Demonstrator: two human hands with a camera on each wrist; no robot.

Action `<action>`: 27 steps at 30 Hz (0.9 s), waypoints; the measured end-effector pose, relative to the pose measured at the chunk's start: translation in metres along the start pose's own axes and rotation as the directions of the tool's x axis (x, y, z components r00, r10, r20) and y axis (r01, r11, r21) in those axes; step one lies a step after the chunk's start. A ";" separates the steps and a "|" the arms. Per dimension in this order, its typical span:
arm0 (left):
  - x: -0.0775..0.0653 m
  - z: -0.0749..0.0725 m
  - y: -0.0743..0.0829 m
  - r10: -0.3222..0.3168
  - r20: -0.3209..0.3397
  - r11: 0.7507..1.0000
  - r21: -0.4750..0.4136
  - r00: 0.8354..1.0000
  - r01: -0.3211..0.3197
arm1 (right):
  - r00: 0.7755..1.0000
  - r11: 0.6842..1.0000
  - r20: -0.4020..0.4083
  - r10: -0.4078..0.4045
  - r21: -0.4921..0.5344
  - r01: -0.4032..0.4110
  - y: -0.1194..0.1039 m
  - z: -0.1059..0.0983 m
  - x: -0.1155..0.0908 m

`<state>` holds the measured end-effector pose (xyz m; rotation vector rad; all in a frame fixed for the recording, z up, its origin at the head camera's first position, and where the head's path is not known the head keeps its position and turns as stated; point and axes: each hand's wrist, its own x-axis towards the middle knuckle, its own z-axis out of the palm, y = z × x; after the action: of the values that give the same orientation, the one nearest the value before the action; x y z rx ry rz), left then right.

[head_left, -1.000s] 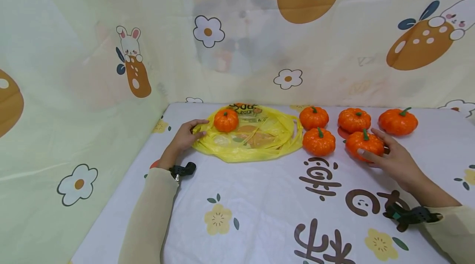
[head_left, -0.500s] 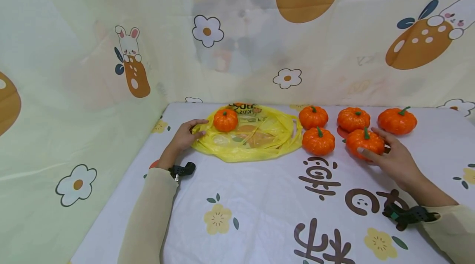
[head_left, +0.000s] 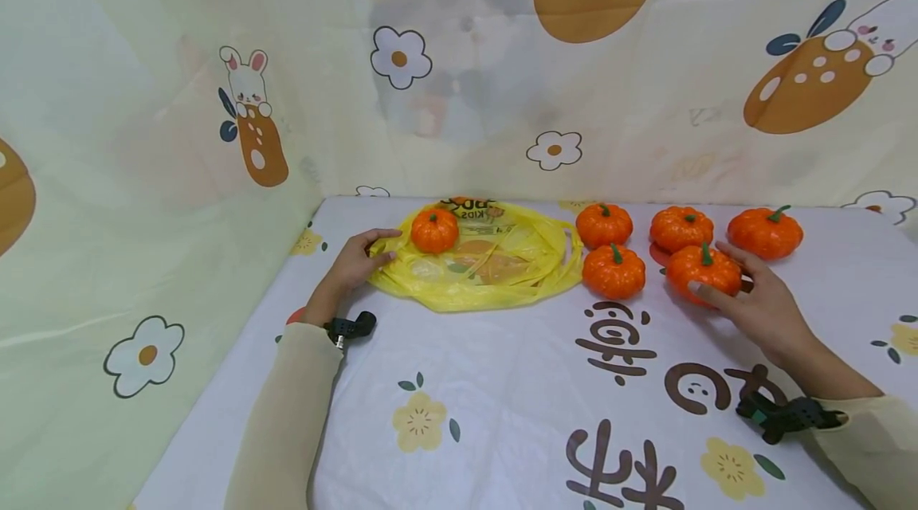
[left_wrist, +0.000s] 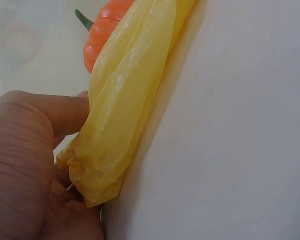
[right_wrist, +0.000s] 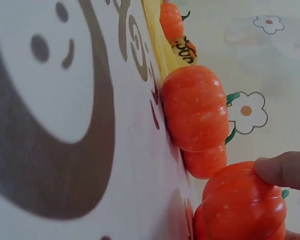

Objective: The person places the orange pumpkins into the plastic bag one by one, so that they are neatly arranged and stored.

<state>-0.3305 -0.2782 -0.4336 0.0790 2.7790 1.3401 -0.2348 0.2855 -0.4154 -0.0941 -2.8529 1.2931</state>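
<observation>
My right hand [head_left: 763, 307] holds a small orange pumpkin [head_left: 701, 272] with a green stem, the thumb on its near side and fingers round its right side. Whether this pumpkin still touches the table is hard to tell. In the right wrist view the thumb [right_wrist: 285, 170] presses the same pumpkin [right_wrist: 245, 205]. At the left, my left hand [head_left: 351, 263] pinches the edge of a thin yellow plastic bag [head_left: 459, 299] that lies flat. In the left wrist view the bag's crumpled edge [left_wrist: 120, 115] sits between thumb and fingers, which are partly hidden. One pumpkin [head_left: 434, 231] rests on the bag.
Beside the bag stand two pumpkins [head_left: 613, 271], one behind the other. Two more line the back: one pumpkin [head_left: 681, 229] behind the held one and a flatter pumpkin [head_left: 765, 233] at the right. A printed fabric wall [head_left: 459, 119] closes off the table's back and left.
The pumpkin in my right hand has shifted very slightly up in the head view. My left hand, the bag and the other pumpkins hardly differ.
</observation>
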 end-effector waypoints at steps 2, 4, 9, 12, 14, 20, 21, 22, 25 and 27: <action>0.000 -0.001 0.000 -0.006 -0.003 1.000 0.005 1.000 0.006 | 1.000 1.000 0.000 -0.001 0.013 0.001 -0.003 0.000 -0.001; 0.000 -0.001 0.000 -0.006 -0.003 1.000 0.007 1.000 0.006 | 1.000 1.000 0.002 -0.002 0.027 0.002 -0.005 0.000 -0.002; 0.002 -0.001 -0.002 0.002 0.004 1.000 0.009 1.000 -0.002 | 1.000 0.999 0.000 -0.003 0.036 0.003 -0.009 -0.001 -0.004; 0.002 0.000 -0.002 -0.002 0.002 1.000 0.007 1.000 0.002 | 1.000 0.999 0.004 -0.011 0.038 0.010 -0.011 -0.002 -0.005; 0.002 0.000 -0.002 -0.004 0.001 1.000 0.005 1.000 0.004 | 1.000 0.999 0.007 -0.019 0.041 0.018 -0.013 -0.002 -0.006; 0.001 0.000 -0.001 -0.006 -0.003 1.000 0.000 1.000 0.006 | 0.999 0.998 0.011 -0.037 0.047 0.036 -0.018 -0.001 -0.010; 0.001 0.000 -0.001 -0.007 -0.002 1.000 0.000 1.000 0.007 | 0.999 0.998 0.009 -0.040 0.044 0.040 -0.019 -0.001 -0.010; 0.001 0.000 -0.001 -0.008 -0.002 1.000 -0.001 1.000 0.008 | 0.999 0.998 0.007 -0.043 0.040 0.043 -0.020 -0.001 -0.011; 0.001 0.000 0.000 -0.009 0.000 1.000 0.000 1.000 0.009 | 0.999 0.999 0.004 -0.049 0.025 0.049 -0.022 -0.001 -0.012; 0.001 0.000 0.000 -0.011 0.002 1.000 0.003 1.000 0.011 | 0.999 0.999 0.006 -0.049 0.024 0.049 -0.024 0.000 -0.013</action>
<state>-0.3314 -0.2779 -0.4335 0.0650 2.7756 1.3333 -0.2230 0.2693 -0.3974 -0.0198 -2.8252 1.3211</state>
